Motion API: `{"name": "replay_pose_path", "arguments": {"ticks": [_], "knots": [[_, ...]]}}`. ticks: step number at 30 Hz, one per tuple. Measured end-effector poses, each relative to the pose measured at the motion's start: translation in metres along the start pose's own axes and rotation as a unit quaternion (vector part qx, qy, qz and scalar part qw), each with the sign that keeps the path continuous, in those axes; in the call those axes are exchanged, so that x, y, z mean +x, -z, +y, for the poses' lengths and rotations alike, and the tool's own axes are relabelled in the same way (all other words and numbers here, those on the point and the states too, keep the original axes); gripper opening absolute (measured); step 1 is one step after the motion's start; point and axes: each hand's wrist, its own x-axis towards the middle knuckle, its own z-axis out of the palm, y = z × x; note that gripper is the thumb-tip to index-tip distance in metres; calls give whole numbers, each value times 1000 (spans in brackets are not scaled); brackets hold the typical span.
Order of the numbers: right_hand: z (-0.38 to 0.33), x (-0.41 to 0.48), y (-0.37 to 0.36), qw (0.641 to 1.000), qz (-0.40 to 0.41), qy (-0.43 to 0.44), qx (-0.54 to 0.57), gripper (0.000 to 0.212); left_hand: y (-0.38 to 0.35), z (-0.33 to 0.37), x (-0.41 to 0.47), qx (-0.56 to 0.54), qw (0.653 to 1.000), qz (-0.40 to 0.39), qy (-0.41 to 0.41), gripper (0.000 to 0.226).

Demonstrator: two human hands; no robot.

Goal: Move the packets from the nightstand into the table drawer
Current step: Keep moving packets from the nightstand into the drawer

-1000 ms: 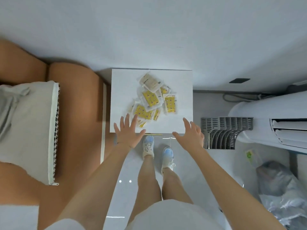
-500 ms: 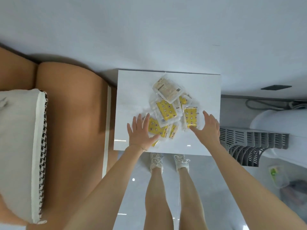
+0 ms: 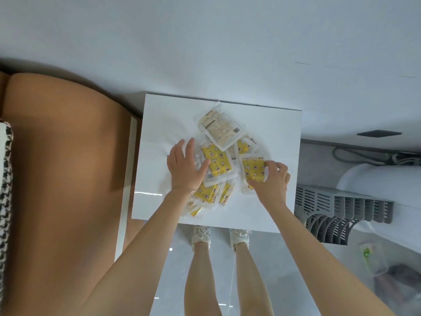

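Note:
A heap of clear packets with yellow patterned contents (image 3: 217, 164) lies in the middle of the white nightstand top (image 3: 280, 137). One packet at the far end (image 3: 222, 127) shows a beige printed label. My left hand (image 3: 185, 166) rests flat on the left side of the heap, fingers spread, thumb on a yellow packet. My right hand (image 3: 271, 182) curls its fingers around the right-hand yellow packet (image 3: 252, 171), gripping its edge. No drawer is in view.
A brown padded headboard or bed side (image 3: 68, 179) stands close on the left with a patterned pillow edge (image 3: 5, 179). On the right are a white appliance (image 3: 376, 185) with a grey grille (image 3: 337, 208) and cables. My legs and shoes stand below the nightstand's near edge.
Both hands moved forward from the nightstand's near edge onto the heap. The left now lies on the packets and the right has closed around the right-hand packet. The view came closer.

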Motion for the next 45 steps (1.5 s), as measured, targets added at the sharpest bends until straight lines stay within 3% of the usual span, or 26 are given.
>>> {"name": "replay_pose_path", "arguments": {"ticks": [3,7,10,15,21,25,30,35,41,45], "knots": [[-2,3,9,988,-11,-46,148,29,-1,4,0,0,1000,-13,14,88],[-14,6,30,941,36,-93,324,23,0,-5,-19,19,999,-31,28,94],[-34,21,36,916,-23,-85,392,18,-3,-9,-29,6,997,-58,56,92],[-78,48,25,958,-111,-5,265,3,1,-11,-28,-23,994,-90,58,89],[-94,58,4,981,-98,-27,166,18,14,-30,-39,-11,994,-96,54,90],[-100,54,-2,994,-19,-5,106,15,19,-34,-55,-22,994,-54,89,82],[-101,35,1,983,3,24,184,9,17,-36,-72,-77,986,-24,145,73],[-78,8,12,950,-28,-49,307,7,12,-26,-83,-101,980,-12,174,62],[-34,-19,17,929,-86,-145,330,52,12,-14,-86,-89,965,-1,246,57],[-19,-31,12,947,-126,-127,268,20,13,-5,-83,-79,966,19,245,39]]}}
